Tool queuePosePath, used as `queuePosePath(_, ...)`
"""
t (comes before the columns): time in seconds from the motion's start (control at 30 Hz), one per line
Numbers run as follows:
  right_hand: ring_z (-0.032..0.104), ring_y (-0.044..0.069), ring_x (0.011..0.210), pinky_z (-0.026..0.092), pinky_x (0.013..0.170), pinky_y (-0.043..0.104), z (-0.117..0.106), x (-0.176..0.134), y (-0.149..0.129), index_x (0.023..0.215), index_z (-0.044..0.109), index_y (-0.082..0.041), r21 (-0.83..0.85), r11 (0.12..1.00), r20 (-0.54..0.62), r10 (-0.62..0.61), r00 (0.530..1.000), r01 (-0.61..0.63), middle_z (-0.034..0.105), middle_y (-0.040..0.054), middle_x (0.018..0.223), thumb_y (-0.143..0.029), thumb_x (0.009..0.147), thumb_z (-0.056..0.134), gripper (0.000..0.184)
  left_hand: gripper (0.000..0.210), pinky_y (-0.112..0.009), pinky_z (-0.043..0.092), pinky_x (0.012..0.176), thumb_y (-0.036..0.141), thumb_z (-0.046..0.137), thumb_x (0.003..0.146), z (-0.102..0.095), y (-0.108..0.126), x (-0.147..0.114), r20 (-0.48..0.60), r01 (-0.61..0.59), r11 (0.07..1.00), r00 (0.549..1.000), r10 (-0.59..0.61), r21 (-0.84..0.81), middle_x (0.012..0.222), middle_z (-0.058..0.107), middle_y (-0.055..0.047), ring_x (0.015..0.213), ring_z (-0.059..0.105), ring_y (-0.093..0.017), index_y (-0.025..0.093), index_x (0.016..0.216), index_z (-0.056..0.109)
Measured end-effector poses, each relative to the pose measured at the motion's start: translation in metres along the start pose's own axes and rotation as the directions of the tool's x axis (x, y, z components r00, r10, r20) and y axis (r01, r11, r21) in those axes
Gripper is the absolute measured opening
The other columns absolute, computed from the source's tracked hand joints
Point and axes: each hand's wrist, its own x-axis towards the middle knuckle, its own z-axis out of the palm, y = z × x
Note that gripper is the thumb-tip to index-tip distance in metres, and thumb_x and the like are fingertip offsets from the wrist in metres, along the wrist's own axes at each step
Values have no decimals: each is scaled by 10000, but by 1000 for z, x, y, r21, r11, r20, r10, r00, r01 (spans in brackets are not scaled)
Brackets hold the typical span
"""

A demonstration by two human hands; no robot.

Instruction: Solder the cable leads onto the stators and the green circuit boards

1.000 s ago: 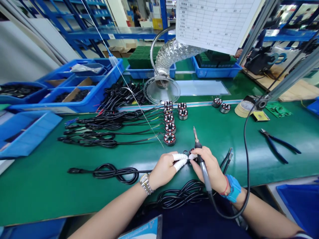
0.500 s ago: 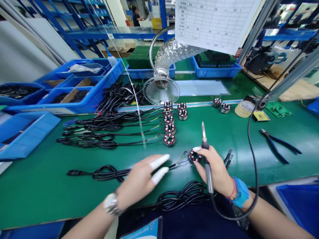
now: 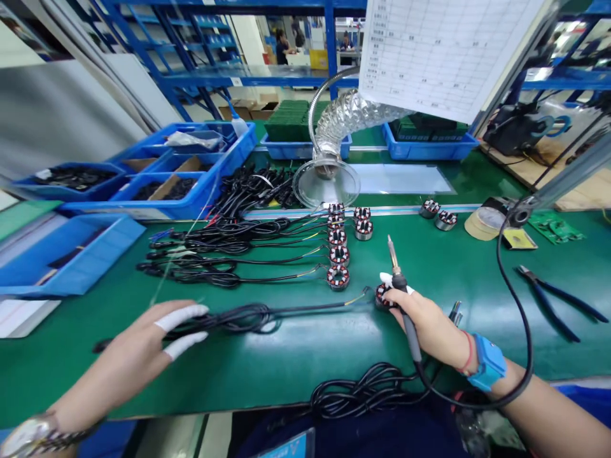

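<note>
My left hand (image 3: 147,337), white covers on its thumb and a finger, closes loosely round a coiled black cable (image 3: 248,318) at the left front. The cable's thin wire ends reach right, close to a small ring-shaped motor stator (image 3: 382,296). My right hand (image 3: 420,318) pinches that stator against the bench and also holds a soldering iron (image 3: 410,331), its tip pointing up and away. Whether the wires touch the stator I cannot tell. Behind stand several stators (image 3: 338,277) in a column, with wires and black cables (image 3: 214,277) running left from them.
A fume extraction hood (image 3: 327,181) stands behind the stators. Blue bins (image 3: 90,261) line the left. Pliers (image 3: 548,299), a tape roll (image 3: 484,222) and green circuit boards (image 3: 556,226) lie right. Another coiled cable (image 3: 358,394) hangs at the front edge. A paper sheet (image 3: 439,57) hangs above.
My left hand has moved left along the cable, whose plug end has shifted left with it. My right hand keeps the iron and stator. The view has shifted slightly.
</note>
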Motion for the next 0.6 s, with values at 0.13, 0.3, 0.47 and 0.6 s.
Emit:
queuePosePath(0.13,560,152,842,471,776,285,-3,49,21,1119,445,-226,-17,1000,-90,-27,996,26,562,54,975,-120,817,419,321,701,-359,383,944,662,221,809,-37,-4,46,-272,-1,980,961,56,201,1079,560,-102,1024,514,-213,109,1056,574)
queuePosePath(0.3,555,158,811,469,746,289,20,102,46,1152,442,-185,-55,998,-161,-18,987,9,560,69,945,-96,787,427,376,594,-339,356,953,525,252,884,-29,-13,111,-254,9,953,965,72,303,1107,540,-94,1075,467,-201,58,1126,527)
queuePosePath(0.47,559,136,747,467,701,251,29,109,52,1138,480,-215,-82,996,-217,16,976,-34,587,42,925,-144,776,475,369,523,-341,368,944,421,339,883,8,-17,134,-134,16,955,991,25,296,1146,542,-138,1098,477,-238,22,1190,479)
queuePosePath(0.6,565,158,850,455,772,272,-7,94,81,1138,476,-214,-104,977,-355,136,925,-184,570,62,1042,-207,761,492,377,565,-364,388,936,416,363,873,-2,-8,118,-186,103,959,981,-54,264,1241,506,-158,1136,472,-251,24,1280,383)
